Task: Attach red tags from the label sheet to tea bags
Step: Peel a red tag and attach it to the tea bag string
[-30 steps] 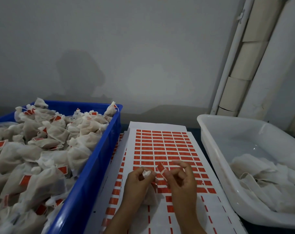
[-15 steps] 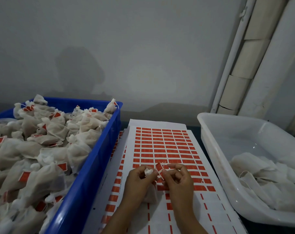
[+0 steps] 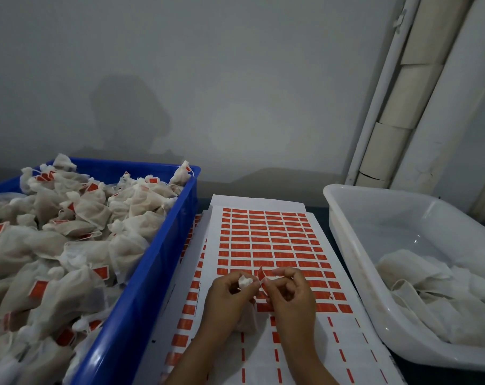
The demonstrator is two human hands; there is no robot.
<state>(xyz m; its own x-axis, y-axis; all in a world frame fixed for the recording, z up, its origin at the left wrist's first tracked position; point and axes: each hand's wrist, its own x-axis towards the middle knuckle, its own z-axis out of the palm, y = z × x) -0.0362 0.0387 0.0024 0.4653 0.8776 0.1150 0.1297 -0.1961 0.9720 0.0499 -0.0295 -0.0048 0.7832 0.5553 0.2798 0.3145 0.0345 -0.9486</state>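
A white label sheet (image 3: 266, 240) with rows of red tags lies flat between two bins. Over its near half, my left hand (image 3: 226, 298) grips a white tea bag (image 3: 246, 318), whose gathered top pokes out above the fingers. Close beside it on the right, my right hand (image 3: 289, 298) pinches one red tag (image 3: 261, 275) by its lower end. The tag stands upright and almost touches the bag's top. Most of the bag's body is hidden between the two hands.
A blue crate (image 3: 152, 273) at the left is heaped with tea bags bearing red tags. A white plastic tub (image 3: 355, 262) at the right holds untagged white bags. More label sheets lie under the top one. A grey wall stands behind.
Both hands have stayed over the sheet's near half. The right hand's fingers have curled in, bringing the red tag closer to the bag's top.
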